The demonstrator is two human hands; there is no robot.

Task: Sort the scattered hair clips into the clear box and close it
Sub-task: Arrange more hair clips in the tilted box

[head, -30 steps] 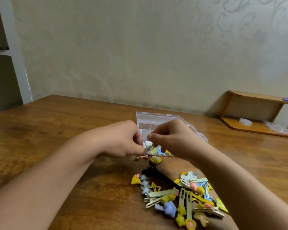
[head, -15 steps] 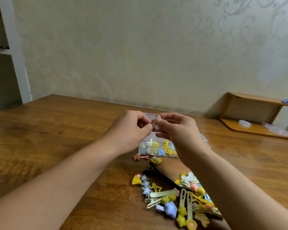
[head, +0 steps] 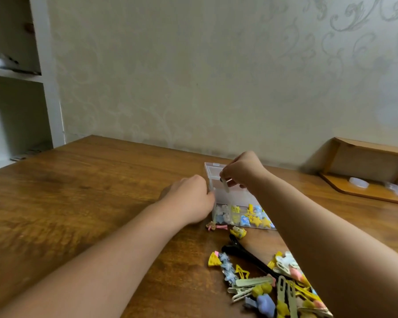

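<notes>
Right hand (head: 244,173) pinches a pale clip (head: 224,185) right over the clear box (head: 213,171), left hand (head: 189,198) curled against its side, grip unclear.

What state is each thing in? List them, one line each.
clear box: open, front compartments partly filled.
pale clip: pinched in the right hand, above the box.
left hand: against the box's left wall.
loose clips: heaped on the table, unsorted.
black clip: lying flat on the table.

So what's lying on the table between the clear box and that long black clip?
A small yellow clip lies between the clear box and the black clip, seen from the head view.
</notes>
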